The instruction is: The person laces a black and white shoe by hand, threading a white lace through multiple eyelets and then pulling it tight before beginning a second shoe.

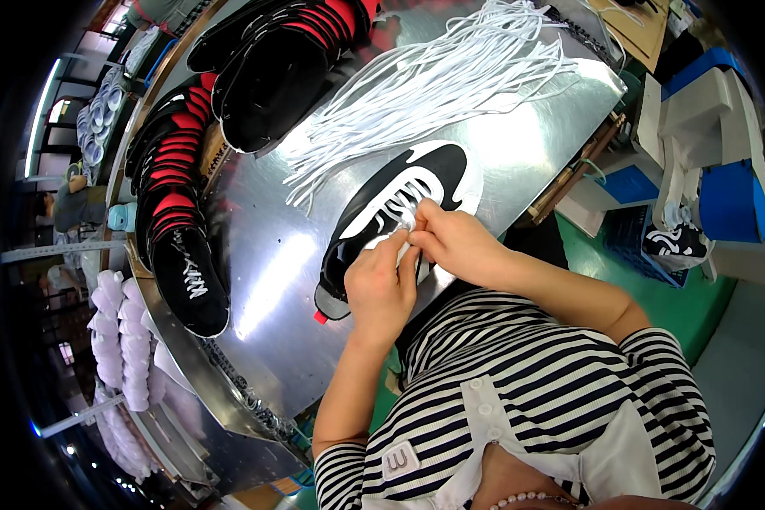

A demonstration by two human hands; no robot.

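A black and white shoe upper (pixel 368 201) with a grey heel and a red tab lies on the metal table in front of me. White lace (pixel 406 204) crosses its eyelet rows. My left hand (pixel 380 285) is closed in a pinch over the near side of the lacing. Beside it, my right hand (pixel 455 242) pinches the white lace at the upper's opening. The fingertips of both hands nearly meet there, and they hide the lace ends. Beyond the upper, a loose bundle of white shoelaces (pixel 433 85) is spread across the table.
Nested black and red shoe uppers (pixel 174 191) stand in a curved row along the table's left edge. Another black and red stack (pixel 285 72) is at the far left. A blue crate (pixel 646 246) with a black and white piece sits at the right, below the metal table (pixel 289 348).
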